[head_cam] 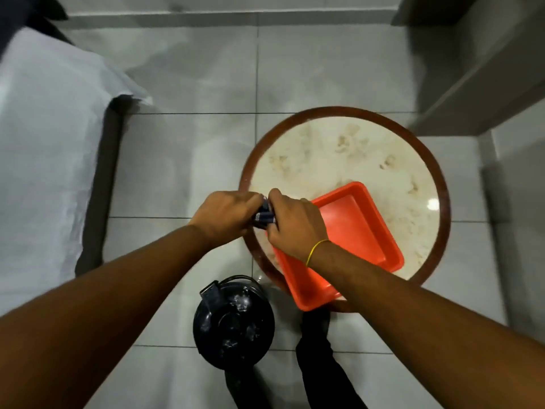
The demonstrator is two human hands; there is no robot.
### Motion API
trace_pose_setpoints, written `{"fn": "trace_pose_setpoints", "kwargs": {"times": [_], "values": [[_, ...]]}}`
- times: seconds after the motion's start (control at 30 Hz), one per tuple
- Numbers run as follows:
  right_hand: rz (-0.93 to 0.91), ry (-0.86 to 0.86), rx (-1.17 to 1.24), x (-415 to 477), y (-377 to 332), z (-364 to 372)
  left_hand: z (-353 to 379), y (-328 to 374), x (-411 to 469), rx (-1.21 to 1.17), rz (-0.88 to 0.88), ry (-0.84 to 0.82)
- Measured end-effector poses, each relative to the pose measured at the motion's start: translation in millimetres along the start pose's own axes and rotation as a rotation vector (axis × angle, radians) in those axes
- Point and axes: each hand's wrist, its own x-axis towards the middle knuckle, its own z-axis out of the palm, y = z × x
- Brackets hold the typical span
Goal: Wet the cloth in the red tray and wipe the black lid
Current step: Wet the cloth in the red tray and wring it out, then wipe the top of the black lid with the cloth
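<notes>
A red tray (354,228) lies on a round marble-topped table (339,149), near its front edge. Both hands meet just left of the tray's near-left corner, above the table's left rim. My left hand (227,214) and my right hand (295,228) are both closed on a small dark blue cloth (264,216), which is bunched between them and mostly hidden by the fingers. The black lid (233,320) sits on a round bin on the floor below my hands, and its top shows white smears.
A bed with a pale sheet (44,143) fills the left side. A grey cabinet (486,69) stands at the upper right, close to the table. The floor is grey tile. The person's dark trouser legs (318,364) are beside the bin.
</notes>
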Motion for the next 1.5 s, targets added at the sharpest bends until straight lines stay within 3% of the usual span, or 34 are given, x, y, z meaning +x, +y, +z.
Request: {"fn": "trace_pose_setpoints", "kwargs": {"times": [0.2,0.37,0.47,0.5,0.6,0.63,0.83,0.97,1.07,1.17,1.23,1.4,1.5], "values": [[-0.078,-0.012,0.067,14,-68,91,66,-48,-95,-0.033,-0.269,0.183],[0.056,-0.185,0.122,-33,-58,243,219,-37,-171,-0.205,-0.439,0.146],[0.109,-0.316,0.115,-82,-22,311,307,1,-195,-0.368,-0.406,0.114],[0.121,-0.373,0.091,-101,-9,332,337,16,-202,-0.382,-0.391,0.08],[0.069,-0.54,-0.029,-148,21,381,399,52,-230,-0.362,-0.438,-0.273],[0.027,-0.556,-0.062,-160,27,391,412,60,-240,-0.354,-0.453,-0.317],[-0.07,-0.531,-0.147,-181,36,395,403,53,-261,-0.441,-0.409,-0.147],[-0.132,-0.34,-0.181,-166,32,403,399,14,-238,-0.4,-0.574,0.053],[-0.191,-0.345,-0.206,-152,32,428,413,-21,-215,-0.444,-0.701,0.007],[-0.187,-0.35,-0.234,-147,41,453,435,-50,-193,-0.553,-0.671,-0.145],[-0.186,-0.289,-0.234,-153,47,464,448,-58,-189,-0.502,-0.681,-0.181],[-0.178,-0.181,-0.223,-150,43,477,462,-69,-186,-0.367,-0.768,-0.017],[0.026,-0.112,-0.224,-153,35,481,461,-73,-183,-0.348,-0.859,0.003]]}}
